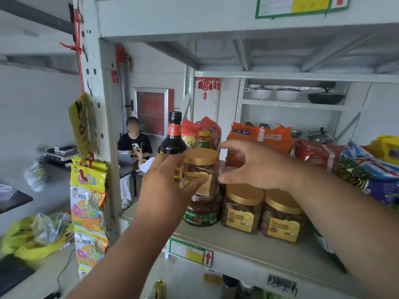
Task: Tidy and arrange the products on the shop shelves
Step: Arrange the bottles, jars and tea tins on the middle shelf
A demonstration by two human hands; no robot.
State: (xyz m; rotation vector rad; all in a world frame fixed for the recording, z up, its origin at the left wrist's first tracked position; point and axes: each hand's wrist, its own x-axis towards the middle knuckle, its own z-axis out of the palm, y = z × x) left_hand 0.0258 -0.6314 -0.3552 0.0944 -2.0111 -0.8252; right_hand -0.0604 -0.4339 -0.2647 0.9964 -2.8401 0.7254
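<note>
Left hand pinches the gold-lidded clear plastic snack jar (held above the grey shelf); right hand fingers spread beside it.

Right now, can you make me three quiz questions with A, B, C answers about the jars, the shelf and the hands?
1. Where is the dark sauce bottle?
A. behind the held jar, to its left
B. on the floor
C. lying on top of the lids

2. How many gold-lidded jars can you see?
A. one
B. three
C. six

3. What is the left hand doing?
A. hanging idle
B. pressing flat on the shelf
C. gripping a jar

Answers:
1 A, it stands upright behind the held jar.
2 B, the held one, plus two jars on the shelf.
3 C, thumb and fingers wrap the jar; the right hand hovers open beside it.
</note>
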